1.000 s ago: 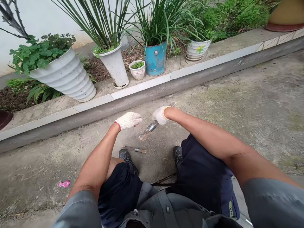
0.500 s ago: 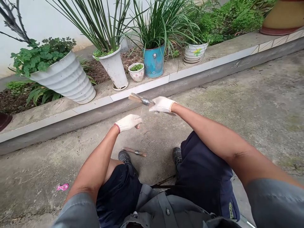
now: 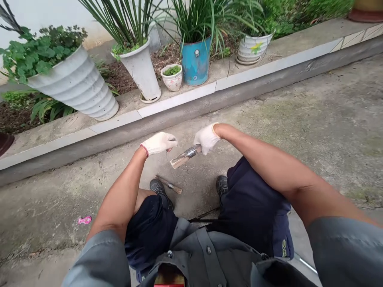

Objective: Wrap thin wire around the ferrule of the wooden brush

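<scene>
My right hand [image 3: 207,138], in a white knit glove, is closed around one end of a wooden stick [image 3: 180,160]. A band of thin metal wire [image 3: 192,151] is wound in tight turns round this stick, close to my fingers. The stick's free end tilts down to the left. My left hand [image 3: 160,143], gloved too, has thumb and fingers pressed together, apart from the stick. From that pinch a thin strand of wire [image 3: 167,158] hangs down. On the ground by my left shoe lies a second wire-bound wooden stick [image 3: 169,184].
A raised bed with a tiled edge [image 3: 179,103] runs across in front. On it stand a large ribbed white pot [image 3: 77,85], a tall white pot [image 3: 142,71], a small pot [image 3: 172,81] and a blue pot [image 3: 196,61]. A pink object [image 3: 85,220] lies on the concrete, left.
My right hand has turned, swinging the stick's free end down towards me. My left hand has risen slightly; its wire strand, which pointed up, now hangs down. The view has shifted a little.
</scene>
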Demonstrator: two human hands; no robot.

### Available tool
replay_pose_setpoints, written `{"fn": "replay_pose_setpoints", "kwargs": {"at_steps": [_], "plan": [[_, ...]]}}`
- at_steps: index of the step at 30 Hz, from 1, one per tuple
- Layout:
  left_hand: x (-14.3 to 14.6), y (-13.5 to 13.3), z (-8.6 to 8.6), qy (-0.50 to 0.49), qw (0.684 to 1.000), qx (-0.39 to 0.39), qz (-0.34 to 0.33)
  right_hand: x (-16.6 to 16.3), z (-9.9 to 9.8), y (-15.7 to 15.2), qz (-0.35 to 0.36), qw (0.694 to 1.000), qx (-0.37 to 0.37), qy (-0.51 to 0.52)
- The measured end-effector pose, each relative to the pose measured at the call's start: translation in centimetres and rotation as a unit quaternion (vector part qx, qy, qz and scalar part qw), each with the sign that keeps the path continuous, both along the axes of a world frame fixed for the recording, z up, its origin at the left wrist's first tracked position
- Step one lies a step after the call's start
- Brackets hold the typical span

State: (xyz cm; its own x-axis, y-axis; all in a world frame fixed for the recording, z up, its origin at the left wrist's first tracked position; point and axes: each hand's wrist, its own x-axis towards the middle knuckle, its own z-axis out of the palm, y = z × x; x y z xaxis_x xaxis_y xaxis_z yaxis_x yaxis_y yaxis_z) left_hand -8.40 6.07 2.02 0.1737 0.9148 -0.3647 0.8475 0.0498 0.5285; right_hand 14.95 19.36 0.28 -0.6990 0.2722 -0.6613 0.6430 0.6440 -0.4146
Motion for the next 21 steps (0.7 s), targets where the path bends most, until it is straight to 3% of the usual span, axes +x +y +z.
{"fn": "replay_pose_setpoints", "kwargs": {"at_steps": [4,7,13,17,21], "plan": [[-0.3,-0.2,-0.4,-0.043,0.999,0.003,-0.010,1.3,0.8,0.4,0.034,0.995,-0.094,0.019],[-0.4,-0.1,-0.4,-0.102,0.994,0.033,-0.013,1.4,1.5,0.8,-0.011,0.985,-0.119,0.121],[1.0,0.2,0.3,-0.049,0.997,0.056,0.019,-0.3,2.2,0.9,-0.172,0.969,0.037,0.175],[2.0,0.1,0.8,-0.029,0.999,0.037,0.009,-0.6,2.2,2.4,-0.210,0.956,0.161,0.125],[1.9,0.0,0.9,-0.023,0.999,0.046,-0.012,-0.6,1.6,3.3,-0.191,0.952,0.239,0.029]]}}
